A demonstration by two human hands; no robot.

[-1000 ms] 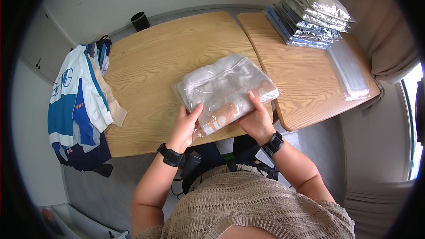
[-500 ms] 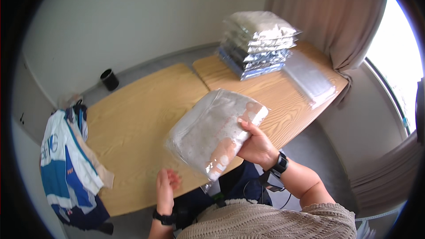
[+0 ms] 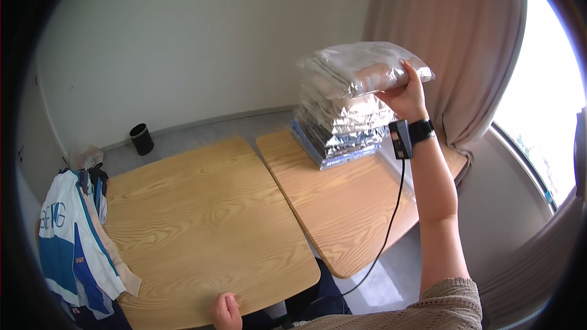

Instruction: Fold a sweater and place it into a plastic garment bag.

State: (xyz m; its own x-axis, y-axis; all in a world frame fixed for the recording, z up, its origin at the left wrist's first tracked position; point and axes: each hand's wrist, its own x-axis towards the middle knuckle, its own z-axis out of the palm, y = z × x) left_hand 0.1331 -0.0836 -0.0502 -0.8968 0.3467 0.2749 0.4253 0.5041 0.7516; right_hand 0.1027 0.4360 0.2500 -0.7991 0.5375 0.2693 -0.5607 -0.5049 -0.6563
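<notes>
My right hand grips the near right edge of a folded garment in a clear plastic bag, pale grey-white with a peach-brown patterned part. Its thumb lies on top and the fingers are hidden beneath. The bag is at the top of a stack of bagged folded clothes, pale ones above blue and dark ones; whether it rests fully on them I cannot tell. By the front edge of the left table, my left hand is curled closed, with no object showing in it.
Two wooden tables stand side by side with a narrow gap. Loose clothes hang over the left edge. Behind my right forearm lie flat clear plastic bags. A black bin stands by the wall; a curtain and window are at right.
My right hand has carried the bagged garment from in front of me up and away to the top of the stack. My left hand has dropped lower at the table's front edge.
</notes>
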